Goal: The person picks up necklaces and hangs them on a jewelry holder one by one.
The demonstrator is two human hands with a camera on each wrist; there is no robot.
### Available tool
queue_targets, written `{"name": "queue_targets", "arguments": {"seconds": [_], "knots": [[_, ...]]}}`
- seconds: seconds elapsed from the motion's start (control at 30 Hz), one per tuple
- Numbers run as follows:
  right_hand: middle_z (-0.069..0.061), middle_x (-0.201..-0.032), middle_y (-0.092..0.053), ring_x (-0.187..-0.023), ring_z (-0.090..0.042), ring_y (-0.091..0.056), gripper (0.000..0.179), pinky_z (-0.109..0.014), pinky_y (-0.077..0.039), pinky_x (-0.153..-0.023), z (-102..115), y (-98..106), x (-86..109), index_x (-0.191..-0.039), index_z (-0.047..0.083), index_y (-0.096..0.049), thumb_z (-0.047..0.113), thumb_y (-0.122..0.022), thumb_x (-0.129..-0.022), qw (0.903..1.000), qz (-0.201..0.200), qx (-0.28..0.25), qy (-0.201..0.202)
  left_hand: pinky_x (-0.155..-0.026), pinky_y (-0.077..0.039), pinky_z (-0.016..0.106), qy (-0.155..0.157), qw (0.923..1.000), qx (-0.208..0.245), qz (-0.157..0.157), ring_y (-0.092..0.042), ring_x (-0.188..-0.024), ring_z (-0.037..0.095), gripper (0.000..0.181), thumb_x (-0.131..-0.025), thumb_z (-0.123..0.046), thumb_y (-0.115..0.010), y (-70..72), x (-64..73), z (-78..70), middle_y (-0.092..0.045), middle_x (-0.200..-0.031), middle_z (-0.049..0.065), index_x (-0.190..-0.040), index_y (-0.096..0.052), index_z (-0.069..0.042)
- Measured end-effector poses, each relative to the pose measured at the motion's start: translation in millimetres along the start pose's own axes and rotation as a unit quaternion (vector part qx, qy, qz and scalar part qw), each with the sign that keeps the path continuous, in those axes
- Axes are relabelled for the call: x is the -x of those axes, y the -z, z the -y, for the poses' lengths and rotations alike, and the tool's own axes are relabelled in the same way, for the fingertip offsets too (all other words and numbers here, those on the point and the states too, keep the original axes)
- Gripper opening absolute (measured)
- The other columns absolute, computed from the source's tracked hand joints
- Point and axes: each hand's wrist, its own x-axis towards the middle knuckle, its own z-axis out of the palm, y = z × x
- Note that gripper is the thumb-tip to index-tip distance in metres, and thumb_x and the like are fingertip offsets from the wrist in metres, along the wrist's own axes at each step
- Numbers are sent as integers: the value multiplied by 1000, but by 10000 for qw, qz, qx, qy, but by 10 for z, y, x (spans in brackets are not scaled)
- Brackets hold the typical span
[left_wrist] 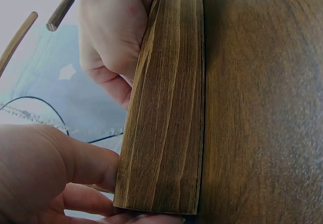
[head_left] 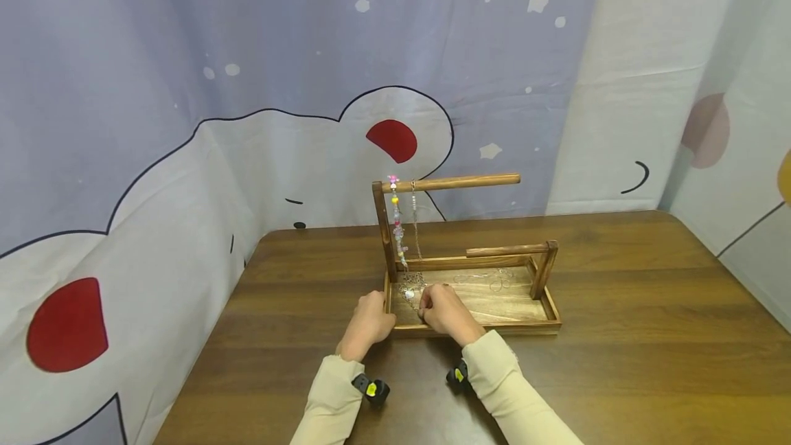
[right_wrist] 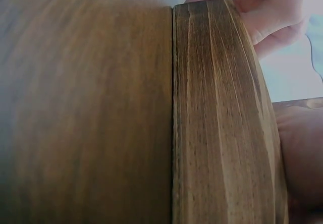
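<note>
A wooden jewelry stand (head_left: pixel 494 329) has a shallow tray as its base. My left hand (head_left: pixel 371 318) grips the tray's front left corner; in the left wrist view its thumb (left_wrist: pixel 96 163) lies at the top edge of the front wall (left_wrist: pixel 161 108). Inside the tray, toward the left, lies a silver chain (head_left: pixel 409 293) with a pale pendant. My right hand (head_left: pixel 446 309) reaches over the front wall with curled fingers and pinches the chain's near end. That wall (right_wrist: pixel 217 108) hides the fingertips in the right wrist view.
From the tall upper bar (head_left: pixel 469 181) hang a colorful beaded strand (head_left: pixel 397 225) and a thin chain with pale beads (head_left: pixel 415 204). A lower bar (head_left: pixel 507 250) rises at the right. Small rings or hoops (head_left: pixel 496 286) lie in the tray. A patterned curtain (head_left: pixel 296 88) backs the wooden table (head_left: pixel 618 335).
</note>
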Motion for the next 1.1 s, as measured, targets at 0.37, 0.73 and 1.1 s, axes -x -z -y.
{"name": "queue_targets", "arguments": {"seconds": [0.37, 0.73, 1.1], "knots": [[4, -61, -51, -57, -11, -46, 19, -26, -40, -55, 3, 7, 13, -63, 10, -57, -7, -50, -61, 9997, 177, 148, -73, -54, -39, 33, 77, 9999, 79, 101, -48, -64, 23, 19, -74, 0, -57, 5, 16, -9, -55, -78, 12, -92, -60, 7], [4, -67, -50, -61, -12, -46, 18, -27, -39, -60, -3, 27, 38, -71, 9, -57, -7, -52, -65, 9999, 151, 8, 10, -51, -38, 31, 76, 9999, 91, 3, -46, -60, 21, 9, -72, 0, -58, 4, 16, -4, -52, -70, 9, -81, -58, 2], [-1, -78, -50, -70, -15, -46, 10, -30, -40, -65, 106, 212, 68, -80, 9, -52, 0, -55, -82, 9977, -18, -672, -93, -49, -37, 30, 51, 9999, 150, 49, -45, -57, 20, 6, -73, 1, -57, 5, 36, -6, -48, -66, 7, -79, -57, 1]]}}
